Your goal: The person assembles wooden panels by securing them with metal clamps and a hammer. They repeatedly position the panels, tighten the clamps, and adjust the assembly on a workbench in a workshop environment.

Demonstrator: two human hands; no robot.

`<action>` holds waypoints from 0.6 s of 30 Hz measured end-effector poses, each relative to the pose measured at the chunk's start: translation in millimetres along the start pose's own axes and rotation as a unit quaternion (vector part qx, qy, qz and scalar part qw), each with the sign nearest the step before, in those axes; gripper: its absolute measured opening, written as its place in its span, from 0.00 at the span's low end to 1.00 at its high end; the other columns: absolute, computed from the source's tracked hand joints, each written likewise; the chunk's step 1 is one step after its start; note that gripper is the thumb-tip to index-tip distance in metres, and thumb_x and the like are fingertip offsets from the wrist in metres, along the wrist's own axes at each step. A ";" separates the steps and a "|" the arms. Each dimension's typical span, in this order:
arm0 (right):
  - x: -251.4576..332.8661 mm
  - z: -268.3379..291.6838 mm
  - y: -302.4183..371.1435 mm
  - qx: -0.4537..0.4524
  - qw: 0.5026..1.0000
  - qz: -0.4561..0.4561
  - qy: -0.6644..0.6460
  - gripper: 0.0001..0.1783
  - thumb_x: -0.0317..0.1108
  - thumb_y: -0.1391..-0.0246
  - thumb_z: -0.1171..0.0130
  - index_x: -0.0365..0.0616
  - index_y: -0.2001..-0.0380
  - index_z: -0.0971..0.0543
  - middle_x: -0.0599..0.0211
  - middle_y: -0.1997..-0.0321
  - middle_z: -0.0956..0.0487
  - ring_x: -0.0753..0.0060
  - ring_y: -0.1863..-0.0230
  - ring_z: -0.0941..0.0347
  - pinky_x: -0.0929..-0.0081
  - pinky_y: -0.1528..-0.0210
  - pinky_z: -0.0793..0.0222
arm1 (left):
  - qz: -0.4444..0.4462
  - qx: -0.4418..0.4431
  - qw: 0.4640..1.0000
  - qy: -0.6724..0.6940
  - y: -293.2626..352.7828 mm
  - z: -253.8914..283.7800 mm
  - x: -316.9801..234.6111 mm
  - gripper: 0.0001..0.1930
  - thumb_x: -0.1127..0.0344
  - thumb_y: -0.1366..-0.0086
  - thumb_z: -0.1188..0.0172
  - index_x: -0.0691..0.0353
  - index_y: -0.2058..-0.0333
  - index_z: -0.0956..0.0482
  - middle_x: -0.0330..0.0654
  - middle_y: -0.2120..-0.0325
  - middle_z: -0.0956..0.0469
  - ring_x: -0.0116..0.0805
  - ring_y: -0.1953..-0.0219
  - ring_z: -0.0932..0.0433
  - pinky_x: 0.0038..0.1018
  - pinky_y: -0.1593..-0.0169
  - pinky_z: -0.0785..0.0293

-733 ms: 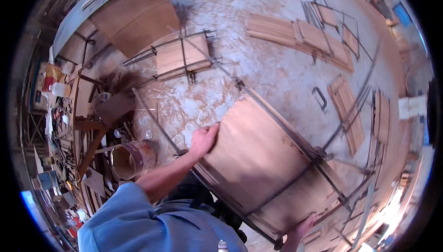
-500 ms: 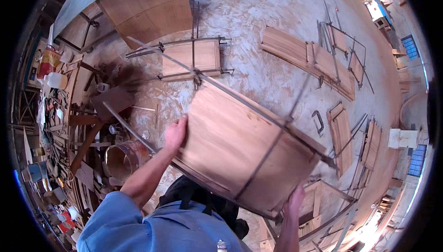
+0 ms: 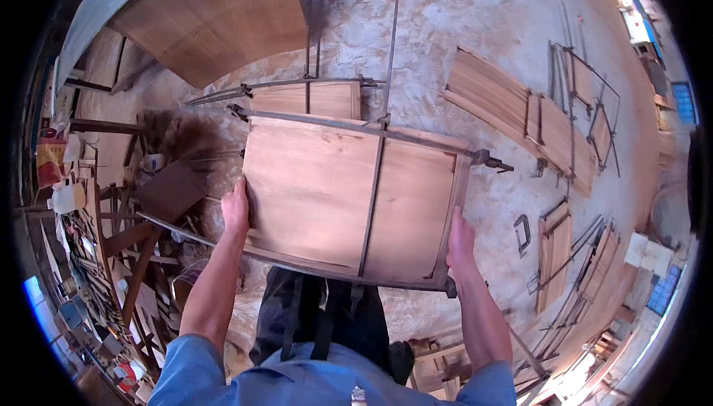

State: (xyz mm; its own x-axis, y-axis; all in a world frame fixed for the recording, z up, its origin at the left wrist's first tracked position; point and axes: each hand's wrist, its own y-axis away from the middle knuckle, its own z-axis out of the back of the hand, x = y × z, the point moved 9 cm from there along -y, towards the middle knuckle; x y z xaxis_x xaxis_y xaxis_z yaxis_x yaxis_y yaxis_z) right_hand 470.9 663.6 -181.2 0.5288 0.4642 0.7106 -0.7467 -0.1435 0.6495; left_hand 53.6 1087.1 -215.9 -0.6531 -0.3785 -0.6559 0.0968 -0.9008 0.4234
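Observation:
Between my two hands I carry a wooden panel in front of my waist. Metal bar clamps are fastened round it: one runs along the far edge, one along the near edge, and one crosses its face. My left hand grips the left edge of the panel, fingers hidden beneath. On the opposite edge my right hand holds the frame, its fingers partly out of sight. Just beyond lies another clamped panel, overlapped by the one I hold.
A large curved wooden sheet stands at the far left. On the right, long boards and clamped panels lie on the floor, near a C-clamp. Along the left is a cluttered workbench with tools, beside a dark board.
The clamped panel has turned counter-clockwise and now lies nearly square to me. My right hand has moved up and farther from my body; my left hand has shifted left.

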 end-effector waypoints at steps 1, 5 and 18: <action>0.6 -15.9 -24.0 0.010 1.000 -0.022 0.016 0.28 0.51 0.39 0.52 0.30 0.64 0.24 0.60 0.64 0.23 0.73 0.62 0.30 0.72 0.59 0.33 | 0.014 -0.001 1.000 -0.018 -16.3 -12.9 -4.1 0.34 0.43 0.38 0.50 0.81 0.67 0.23 0.67 0.70 0.23 0.54 0.61 0.23 0.40 0.55 0.33; 19.9 -82.6 -93.7 0.023 0.998 -0.047 0.037 0.28 0.51 0.39 0.52 0.29 0.60 0.25 0.59 0.60 0.23 0.72 0.60 0.30 0.71 0.57 0.33 | 0.032 -0.013 0.997 -0.066 -78.5 -52.1 -16.4 0.35 0.42 0.38 0.50 0.82 0.67 0.23 0.66 0.69 0.22 0.51 0.62 0.23 0.39 0.55 0.33; -36.3 -256.7 -271.2 0.040 0.998 0.004 0.042 0.33 0.53 0.38 0.54 0.27 0.55 0.24 0.49 0.55 0.22 0.65 0.53 0.29 0.68 0.51 0.36 | 0.126 -0.027 0.986 0.102 -290.5 -157.8 113.6 0.37 0.41 0.40 0.45 0.81 0.57 0.26 0.51 0.58 0.22 0.38 0.57 0.26 0.31 0.51 0.33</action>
State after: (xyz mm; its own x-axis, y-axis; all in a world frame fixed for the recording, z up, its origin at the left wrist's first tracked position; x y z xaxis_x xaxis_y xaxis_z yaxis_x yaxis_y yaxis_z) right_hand 550.6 910.0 -452.7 0.4850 0.5339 0.6927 -0.7139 -0.2158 0.6662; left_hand 69.8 1272.2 -512.1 -0.4391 -0.6216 -0.6487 0.2807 -0.7808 0.5582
